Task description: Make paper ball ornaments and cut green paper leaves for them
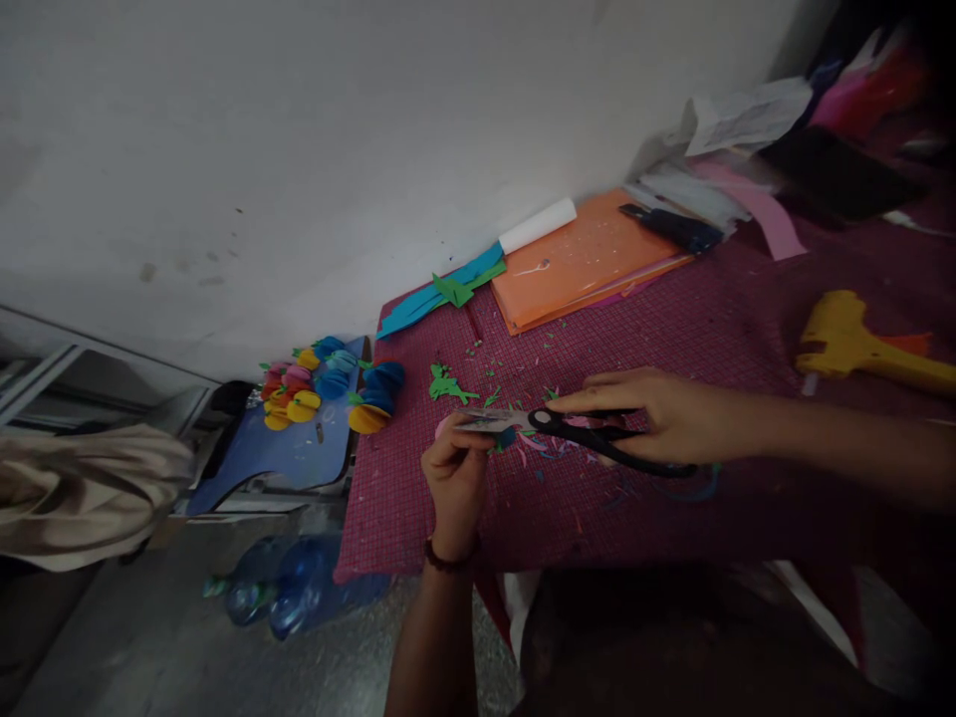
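Note:
Black-handled scissors (pixel 569 430) are held in my right hand (pixel 648 413), with the blades pointing left toward my left hand (pixel 455 466). The fingers of my left hand are pinched together at the blade tips, around something small; a bit of pink shows above them, but most of it is hidden. Small green scraps (pixel 448 383) lie just beyond my left hand. Pink, blue and green trimmings (pixel 549 450) are scattered on the maroon checked tablecloth (pixel 403 508) beneath the scissors.
An orange folder (pixel 590 259) lies at the back with a cutter (pixel 672 227) on it. Blue paper strips (pixel 440 294) are beside it. A yellow glue gun (pixel 858 349) rests right. Colourful paper shapes (pixel 303 398) stand on a blue board (pixel 299 453). Large bottles (pixel 291 588) lie below.

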The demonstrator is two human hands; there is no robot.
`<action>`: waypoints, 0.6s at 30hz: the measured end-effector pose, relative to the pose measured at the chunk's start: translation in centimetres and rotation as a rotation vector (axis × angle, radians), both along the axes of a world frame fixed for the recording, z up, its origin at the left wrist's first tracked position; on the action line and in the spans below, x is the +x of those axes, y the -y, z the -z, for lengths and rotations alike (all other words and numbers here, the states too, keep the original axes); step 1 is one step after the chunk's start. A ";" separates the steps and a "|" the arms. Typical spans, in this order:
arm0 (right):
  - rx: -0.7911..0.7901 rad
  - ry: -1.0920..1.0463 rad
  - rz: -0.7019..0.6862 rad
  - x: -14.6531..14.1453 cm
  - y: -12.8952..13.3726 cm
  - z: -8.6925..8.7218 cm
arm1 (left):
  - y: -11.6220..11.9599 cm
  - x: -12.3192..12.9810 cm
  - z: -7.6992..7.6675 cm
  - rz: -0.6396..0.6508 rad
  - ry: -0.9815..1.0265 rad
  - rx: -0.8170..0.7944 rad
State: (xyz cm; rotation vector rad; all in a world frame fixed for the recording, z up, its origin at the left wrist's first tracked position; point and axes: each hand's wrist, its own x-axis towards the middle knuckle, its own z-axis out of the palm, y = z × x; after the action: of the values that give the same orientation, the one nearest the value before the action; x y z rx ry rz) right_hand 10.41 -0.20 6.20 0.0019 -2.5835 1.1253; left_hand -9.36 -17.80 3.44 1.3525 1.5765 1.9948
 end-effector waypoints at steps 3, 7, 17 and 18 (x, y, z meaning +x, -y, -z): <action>-0.049 0.028 -0.014 -0.1 0.0 0.1 | -0.2 0.1 -0.2 0.054 0.012 0.015; -0.037 0.037 -0.004 -0.3 0.0 0.0 | -0.4 0.0 -0.2 0.054 0.027 0.023; 0.017 0.035 -0.004 -0.4 -0.4 0.2 | -0.7 -0.1 -0.3 0.034 0.018 0.012; 0.029 0.038 -0.004 -0.4 -0.5 0.2 | -0.7 -0.1 -0.4 0.032 0.006 0.007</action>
State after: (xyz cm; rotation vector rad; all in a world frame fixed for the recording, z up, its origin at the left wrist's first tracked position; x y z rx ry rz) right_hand 9.96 0.33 5.97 -0.0077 -2.6343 1.1000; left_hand -9.48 -17.13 3.87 1.3640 1.5375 1.9853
